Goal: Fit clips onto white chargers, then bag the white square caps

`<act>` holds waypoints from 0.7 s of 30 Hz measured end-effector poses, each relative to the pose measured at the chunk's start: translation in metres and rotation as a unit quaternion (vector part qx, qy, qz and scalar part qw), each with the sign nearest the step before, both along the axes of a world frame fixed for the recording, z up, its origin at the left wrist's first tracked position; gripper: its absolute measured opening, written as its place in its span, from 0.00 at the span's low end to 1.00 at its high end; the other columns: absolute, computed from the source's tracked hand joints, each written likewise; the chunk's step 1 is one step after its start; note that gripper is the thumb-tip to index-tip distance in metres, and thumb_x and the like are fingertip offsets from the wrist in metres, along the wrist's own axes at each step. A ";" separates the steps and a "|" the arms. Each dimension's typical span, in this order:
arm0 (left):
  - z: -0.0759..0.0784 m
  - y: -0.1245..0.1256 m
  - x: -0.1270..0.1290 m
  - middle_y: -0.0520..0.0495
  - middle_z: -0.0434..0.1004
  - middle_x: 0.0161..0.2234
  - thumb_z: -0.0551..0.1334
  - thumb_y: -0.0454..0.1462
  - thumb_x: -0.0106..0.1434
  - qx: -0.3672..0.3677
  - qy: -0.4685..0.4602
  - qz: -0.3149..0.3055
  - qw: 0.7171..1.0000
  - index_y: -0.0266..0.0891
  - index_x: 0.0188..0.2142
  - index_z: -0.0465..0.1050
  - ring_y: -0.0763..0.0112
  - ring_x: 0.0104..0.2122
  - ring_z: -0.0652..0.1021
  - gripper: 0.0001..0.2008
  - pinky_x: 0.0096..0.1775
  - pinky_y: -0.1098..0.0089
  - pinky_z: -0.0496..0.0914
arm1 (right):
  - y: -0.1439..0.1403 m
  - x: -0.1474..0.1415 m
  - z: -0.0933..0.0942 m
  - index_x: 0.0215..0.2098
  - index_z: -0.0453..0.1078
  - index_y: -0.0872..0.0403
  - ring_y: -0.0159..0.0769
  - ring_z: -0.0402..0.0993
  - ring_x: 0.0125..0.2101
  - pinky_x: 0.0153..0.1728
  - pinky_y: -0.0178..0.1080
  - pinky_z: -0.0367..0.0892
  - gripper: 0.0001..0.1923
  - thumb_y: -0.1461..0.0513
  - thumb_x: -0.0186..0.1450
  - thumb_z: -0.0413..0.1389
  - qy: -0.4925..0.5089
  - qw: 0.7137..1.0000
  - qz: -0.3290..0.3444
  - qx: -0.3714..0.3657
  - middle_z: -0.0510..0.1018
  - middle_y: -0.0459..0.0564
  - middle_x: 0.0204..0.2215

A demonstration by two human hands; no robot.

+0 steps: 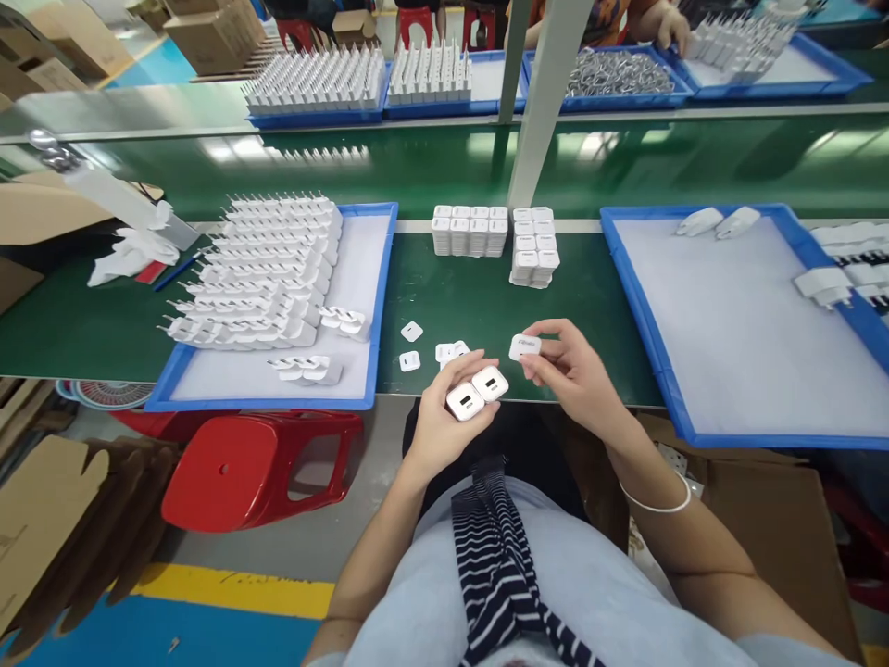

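My left hand (444,421) is closed around two white charger housings (465,401) held side by side, their open ends with dark slots facing up. Between the thumb and fingers of my right hand (569,375) is a small white cover plate (525,346) with faint grey print on it. The plate is apart from the housings, a little to their right. Just beyond my left hand a few loose cover plates (444,352) lie on the green bench, partly hidden by the fingers. Two more plates, one of them a loose plate (412,331), lie farther left.
Stacked cover plates (469,232) stand at the back, with a second stack (534,245) beside the post (538,111). A left blue tray (389,278) bears rows of housings with pins (256,269). A right blue tray (632,296) holds several chargers. A co-worker's hand (672,26) shows beyond.
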State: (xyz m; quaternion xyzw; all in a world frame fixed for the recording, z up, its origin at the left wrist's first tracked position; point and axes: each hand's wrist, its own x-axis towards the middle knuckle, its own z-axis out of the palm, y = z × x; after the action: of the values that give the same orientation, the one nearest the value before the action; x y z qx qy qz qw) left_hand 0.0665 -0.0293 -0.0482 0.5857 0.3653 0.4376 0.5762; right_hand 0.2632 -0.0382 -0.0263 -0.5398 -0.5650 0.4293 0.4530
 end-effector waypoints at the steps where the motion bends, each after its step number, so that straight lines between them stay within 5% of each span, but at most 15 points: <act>1: 0.002 0.000 0.002 0.39 0.78 0.52 0.69 0.32 0.57 0.014 0.007 0.010 1.000 0.42 0.57 0.67 0.59 0.50 0.79 0.29 0.55 0.59 0.70 | -0.003 0.001 0.004 0.48 0.68 0.51 0.31 0.69 0.24 0.27 0.34 0.66 0.11 0.59 0.68 0.57 0.029 1.000 -0.007 -0.002 0.74 0.42 0.24; 7: 0.012 -0.003 0.006 0.40 0.77 0.53 0.67 0.30 0.58 0.095 0.063 0.019 0.993 0.43 0.59 0.63 0.60 0.52 0.78 0.30 0.57 0.60 0.68 | -0.015 -0.001 0.023 0.46 0.77 0.52 0.29 0.69 0.18 0.18 0.33 0.63 0.12 0.59 0.64 0.62 0.143 0.985 0.056 -0.076 0.75 0.43 0.19; 21: 0.018 -0.013 0.002 0.42 0.75 0.55 0.66 0.28 0.59 0.124 0.074 0.021 0.989 0.43 0.60 0.63 0.59 0.55 0.76 0.31 0.58 0.59 0.70 | -0.013 -0.012 0.017 0.48 0.79 0.52 0.26 0.68 0.14 0.13 0.29 0.62 0.16 0.59 0.61 0.65 0.177 0.969 0.087 -0.148 0.78 0.45 0.21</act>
State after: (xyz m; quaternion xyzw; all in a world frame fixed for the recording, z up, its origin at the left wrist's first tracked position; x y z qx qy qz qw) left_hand 0.0681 -0.0421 -0.0302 0.6752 0.3625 0.4471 0.4613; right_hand 0.2517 -0.0514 -0.0093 -0.4653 -0.4503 0.6346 0.4219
